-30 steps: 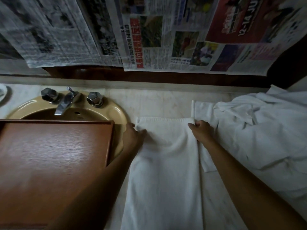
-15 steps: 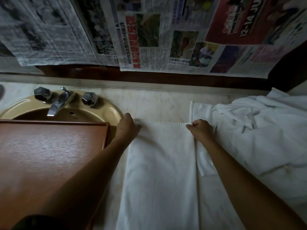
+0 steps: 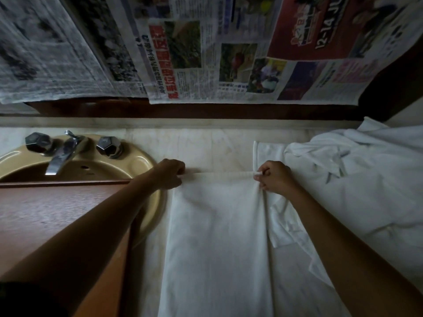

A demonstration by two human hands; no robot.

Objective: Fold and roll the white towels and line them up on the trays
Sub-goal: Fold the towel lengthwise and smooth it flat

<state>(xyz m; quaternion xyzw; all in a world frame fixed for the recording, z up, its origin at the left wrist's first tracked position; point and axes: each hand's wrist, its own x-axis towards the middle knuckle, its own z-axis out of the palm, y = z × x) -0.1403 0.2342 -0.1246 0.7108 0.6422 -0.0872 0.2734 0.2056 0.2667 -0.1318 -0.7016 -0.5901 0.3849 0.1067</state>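
Observation:
A long folded white towel (image 3: pixel 217 236) lies on the counter and runs from the middle toward me. Its far end is curled into a thin roll. My left hand (image 3: pixel 170 173) grips the left end of that roll. My right hand (image 3: pixel 273 177) pinches its right end. A brown wooden tray (image 3: pixel 45 211) rests over the sink at the left, partly under my left forearm. A heap of loose white towels (image 3: pixel 361 179) fills the right side.
A yellow sink (image 3: pixel 139 161) with a chrome tap (image 3: pixel 60 154) and two knobs sits at the back left. Newspaper sheets (image 3: pixel 183 49) hang on the wall behind. A strip of pale marble counter (image 3: pixel 206 147) shows beyond the towel.
The towel's far edge, flat a second ago, is now turned over into a thin roll. Both hands have closed on its ends and shifted slightly away from me.

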